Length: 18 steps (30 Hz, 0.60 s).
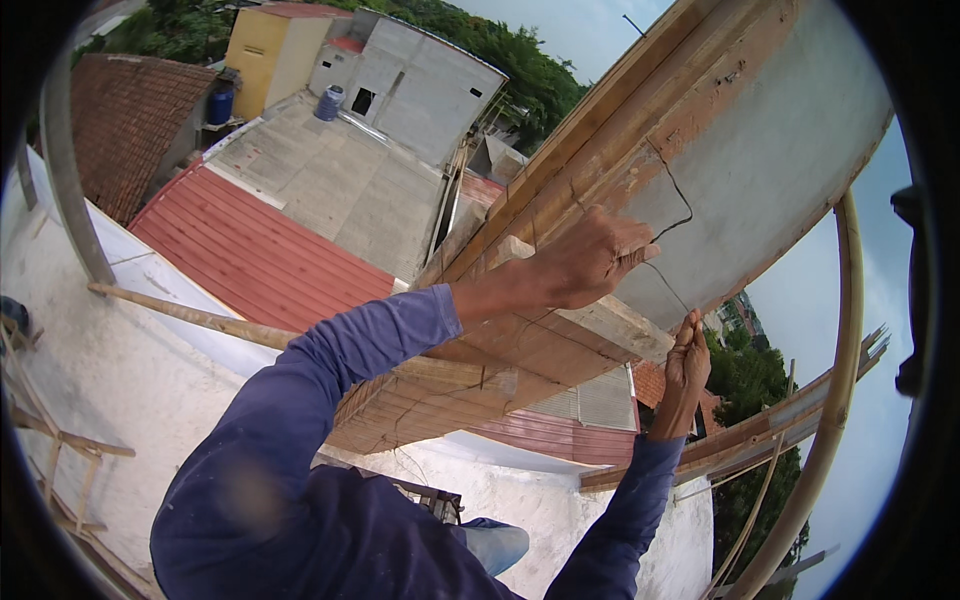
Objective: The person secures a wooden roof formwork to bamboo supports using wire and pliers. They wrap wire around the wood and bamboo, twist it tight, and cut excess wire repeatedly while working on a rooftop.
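A thin dark wire (684,192) comes out of the edge of a grey, plaster-smeared panel (790,150) and bends down to my left hand (595,262). My left hand is closed in a pinch on it. Below that fist a thinner length of wire runs down to my right hand (686,365), whose fingertips pinch its end. Whether both lengths are one wire is hidden inside my left fist. A short timber block (625,332) juts out under my left hand, against the wooden formwork (560,350). Long timber battens (590,140) border the panel's left side.
A bamboo pole (845,330) curves up at the right, with planks (780,435) beside it. Another bamboo pole (200,312) crosses at the left. Lower down lie a red corrugated roof (270,255), a grey roof (330,170) and a white wall surface (130,380).
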Motion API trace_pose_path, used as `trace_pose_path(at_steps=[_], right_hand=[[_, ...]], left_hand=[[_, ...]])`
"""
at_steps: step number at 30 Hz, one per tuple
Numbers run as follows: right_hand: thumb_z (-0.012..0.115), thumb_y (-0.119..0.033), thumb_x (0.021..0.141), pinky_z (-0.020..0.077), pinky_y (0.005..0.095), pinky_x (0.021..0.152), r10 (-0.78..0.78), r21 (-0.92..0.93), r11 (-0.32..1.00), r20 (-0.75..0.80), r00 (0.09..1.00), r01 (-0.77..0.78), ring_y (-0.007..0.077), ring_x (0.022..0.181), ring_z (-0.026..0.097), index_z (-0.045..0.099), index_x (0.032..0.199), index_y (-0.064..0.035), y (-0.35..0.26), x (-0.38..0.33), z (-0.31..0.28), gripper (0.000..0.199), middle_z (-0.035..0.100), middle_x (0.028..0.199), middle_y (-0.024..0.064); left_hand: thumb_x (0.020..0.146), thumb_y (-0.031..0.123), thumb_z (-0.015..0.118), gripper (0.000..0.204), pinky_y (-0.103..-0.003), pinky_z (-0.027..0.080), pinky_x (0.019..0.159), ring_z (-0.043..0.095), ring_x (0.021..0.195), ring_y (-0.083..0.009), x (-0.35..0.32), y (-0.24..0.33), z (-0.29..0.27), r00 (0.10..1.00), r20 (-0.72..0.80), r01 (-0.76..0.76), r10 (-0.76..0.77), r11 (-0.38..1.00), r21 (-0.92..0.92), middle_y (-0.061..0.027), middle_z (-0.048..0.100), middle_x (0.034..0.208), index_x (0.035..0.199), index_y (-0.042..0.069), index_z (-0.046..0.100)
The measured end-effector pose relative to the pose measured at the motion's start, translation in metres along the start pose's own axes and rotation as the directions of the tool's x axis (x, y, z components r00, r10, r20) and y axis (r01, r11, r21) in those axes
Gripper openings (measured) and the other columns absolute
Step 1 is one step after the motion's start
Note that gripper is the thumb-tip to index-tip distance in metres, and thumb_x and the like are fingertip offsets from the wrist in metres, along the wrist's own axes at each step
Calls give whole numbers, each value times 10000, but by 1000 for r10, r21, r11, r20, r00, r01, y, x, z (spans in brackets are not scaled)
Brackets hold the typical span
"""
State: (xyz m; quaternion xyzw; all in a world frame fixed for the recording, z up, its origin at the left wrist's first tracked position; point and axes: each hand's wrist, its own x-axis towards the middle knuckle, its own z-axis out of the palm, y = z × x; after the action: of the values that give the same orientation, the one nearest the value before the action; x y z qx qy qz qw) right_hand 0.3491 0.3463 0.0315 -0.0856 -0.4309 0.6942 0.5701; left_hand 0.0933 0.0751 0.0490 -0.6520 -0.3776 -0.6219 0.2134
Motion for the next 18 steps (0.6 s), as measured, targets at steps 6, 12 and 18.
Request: trace_pose_path(at_steps=[6, 12, 18], right_hand=[[443, -49, 1087, 643, 297, 962, 30, 12, 999, 43, 999, -31, 279, 1077, 715, 484, 1314, 205, -2, -7, 11, 344, 638, 1224, 285], [447, -56, 1087, 640, 308, 970, 25, 94, 995, 19, 1000, -27, 284, 1079, 712, 504, 1259, 212, 3, -22, 17, 325, 641, 1210, 277], [464, -61, 1082, 645, 328, 953, -64, 125, 990, -29, 998, 67, 294, 1042, 721, 537, 1192, 190, 14, -36, 39, 283, 654, 1179, 260]], left_hand=[[1002, 244, 656, 210, -417, 470, 723, 543, 841, -260, -1, 16, -4, 965, -243, -4, 102, 927, 374, -82, 528, 958, 1063, 65, 746], [967, 280, 698, 242, -443, 470, 734, 539, 844, -255, 7, 25, 7, 982, -185, 112, -20, 856, 505, -86, 477, 950, 1150, 137, 769], [967, 304, 695, 272, -405, 399, 840, 484, 918, -220, 1, 29, 24, 991, -134, 94, 5, 685, 723, -31, 472, 879, 1213, 218, 772]])
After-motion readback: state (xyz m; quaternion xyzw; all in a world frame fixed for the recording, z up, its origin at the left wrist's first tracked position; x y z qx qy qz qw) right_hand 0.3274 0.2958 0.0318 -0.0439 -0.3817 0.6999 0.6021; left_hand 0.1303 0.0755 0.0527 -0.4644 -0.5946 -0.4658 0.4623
